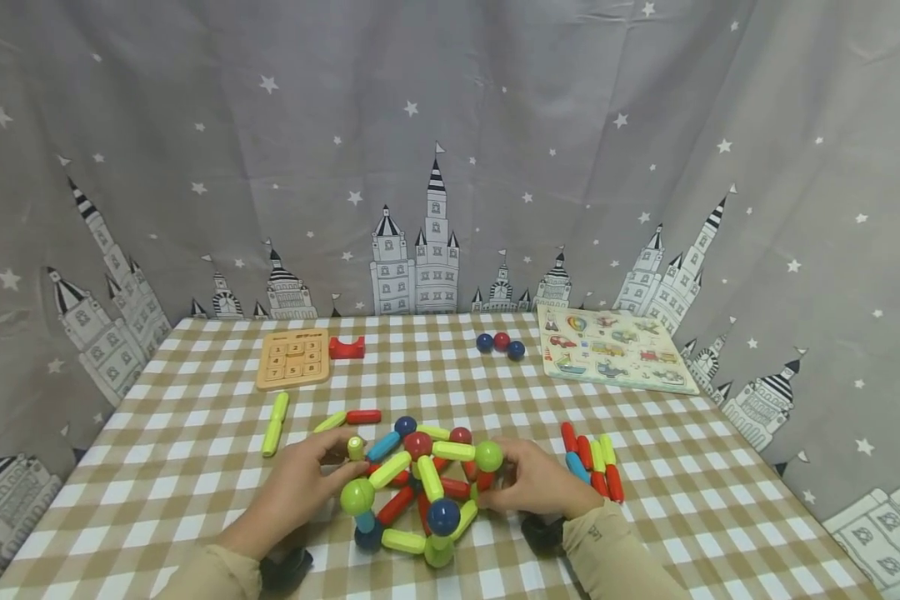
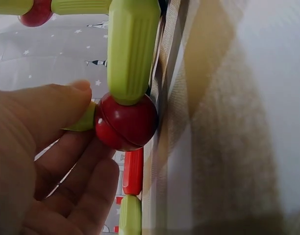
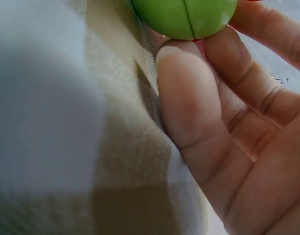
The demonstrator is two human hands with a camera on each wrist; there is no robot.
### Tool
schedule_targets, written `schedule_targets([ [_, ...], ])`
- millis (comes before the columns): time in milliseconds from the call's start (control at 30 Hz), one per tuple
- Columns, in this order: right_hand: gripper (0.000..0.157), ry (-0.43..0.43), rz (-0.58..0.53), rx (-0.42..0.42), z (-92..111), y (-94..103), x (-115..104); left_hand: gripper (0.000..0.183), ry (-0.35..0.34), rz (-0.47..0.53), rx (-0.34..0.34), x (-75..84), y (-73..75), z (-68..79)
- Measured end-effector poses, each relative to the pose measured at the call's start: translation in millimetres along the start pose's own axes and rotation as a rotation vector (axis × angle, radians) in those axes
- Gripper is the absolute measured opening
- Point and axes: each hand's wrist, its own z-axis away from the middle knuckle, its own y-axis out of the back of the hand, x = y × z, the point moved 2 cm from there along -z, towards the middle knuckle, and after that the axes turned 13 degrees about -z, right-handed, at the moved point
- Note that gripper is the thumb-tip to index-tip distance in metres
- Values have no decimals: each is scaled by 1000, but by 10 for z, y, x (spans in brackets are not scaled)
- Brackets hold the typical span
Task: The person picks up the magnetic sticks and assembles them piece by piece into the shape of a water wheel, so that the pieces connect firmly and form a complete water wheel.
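Observation:
A structure of magnetic rods and balls (image 1: pixel 430 479) stands on the table between my hands, with yellow-green, red and blue rods joined by coloured balls. My left hand (image 1: pixel 303 475) pinches a yellow-green rod (image 1: pixel 356 448) at the structure's left side. In the left wrist view, thumb and fingers hold that rod (image 2: pixel 84 120) where it meets a red ball (image 2: pixel 126 121). My right hand (image 1: pixel 532 479) grips the structure's right side, close by a green ball (image 1: pixel 488 456). Thumb and forefinger come right up to a green ball (image 3: pixel 189 17) in the right wrist view.
Loose rods (image 1: pixel 594 462) lie to the right, and a yellow-green pair (image 1: pixel 274 425) to the left. Three balls (image 1: pixel 501 342) sit farther back. A wooden number puzzle (image 1: pixel 294 360), a red arched block (image 1: pixel 347 347) and a picture board (image 1: pixel 613 350) lie on the checked tablecloth (image 1: pixel 420 375).

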Motion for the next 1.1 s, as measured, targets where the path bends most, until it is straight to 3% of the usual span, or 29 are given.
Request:
schedule_targets([
  [133, 32, -7, 12, 7, -1, -6, -9, 38, -52, 4, 4, -40, 22, 3],
  [200, 31, -16, 3, 5, 0, -15, -8, 36, -59, 40, 22, -88, 62, -3],
  [300, 32, -24, -15, -2, 4, -23, -15, 35, -15, 49, 121, -195, 132, -47],
  [400, 31, -19, -14, -3, 7, -16, -15, 40, 51, -33, 187, -292, 150, -122],
  [567, 31, -10, -18, -13, 4, -3, -17, 49, 72, -223, 116, -381, 88, -185],
  [800, 25, 16, -3, -7, -6, 8, -22, 29, 61, -304, 149, -361, 74, -192],
  [867, 26, 18, -7, -9, -5, 8, -9, 29, 30, -334, 180, -326, 107, -174],
  [933, 26, 17, -7, -14, -4, 4, -4, 30, -36, -360, 265, -288, 165, -150],
  [1033, 27, 18, -6, -25, -11, -4, 3, 42, -186, -388, 417, -237, 258, -118],
  [1100, 27, 15, -2, -27, -16, -7, 3, 47, -288, -407, 468, -220, 291, -114],
])
